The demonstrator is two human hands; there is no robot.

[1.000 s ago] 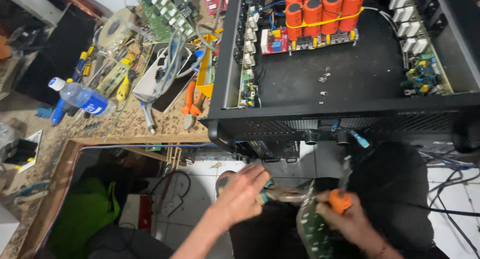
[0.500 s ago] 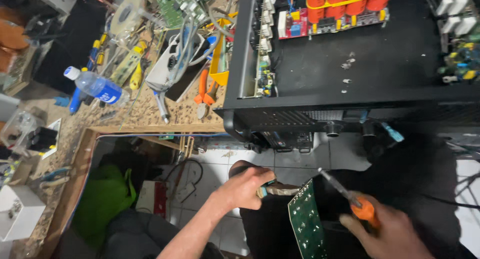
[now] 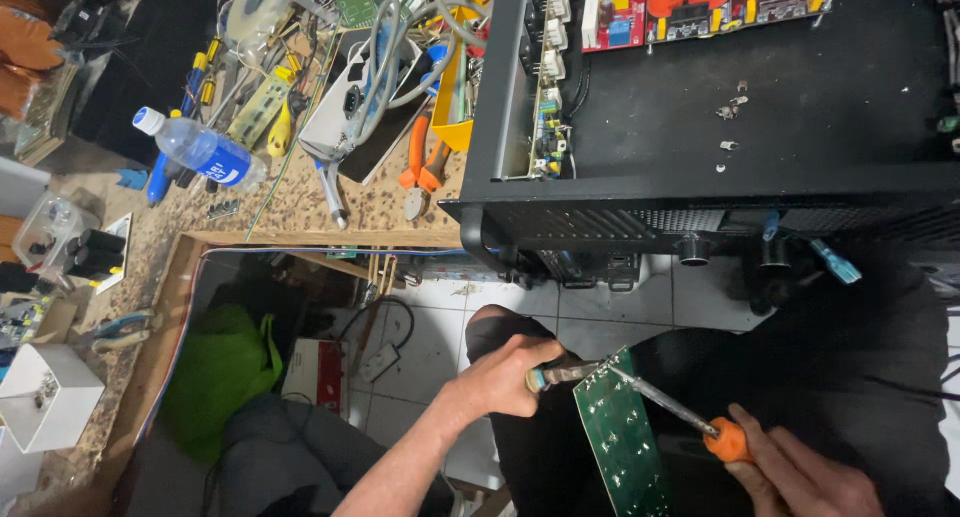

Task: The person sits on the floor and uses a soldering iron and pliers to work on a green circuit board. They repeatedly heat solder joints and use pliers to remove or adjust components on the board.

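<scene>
- Head view: the green rectangular circuit board (image 3: 622, 439) is seen low in the frame, standing on edge over the dark-clothed lap, below the front edge of the table (image 3: 330, 235).
- The left hand (image 3: 503, 375) is closed around a slim tool with a blue-tipped handle (image 3: 556, 375); its grip is pressed tight on that handle, just beside the board's upper corner.
- The right hand (image 3: 800, 474) is seen at the lower right, its grip pinching the orange handle of a metal-shafted screwdriver (image 3: 682, 419), whose shaft is laid across the board's upper part.
- A large black open metal chassis (image 3: 760, 127) is set on the table above the hands.
- A clear plastic bottle with a blue label (image 3: 197, 149) and orange-handled pliers (image 3: 420, 167) are found among the clutter left of the chassis.
- A green bag (image 3: 222, 369) is seen on the floor under the table.
</scene>
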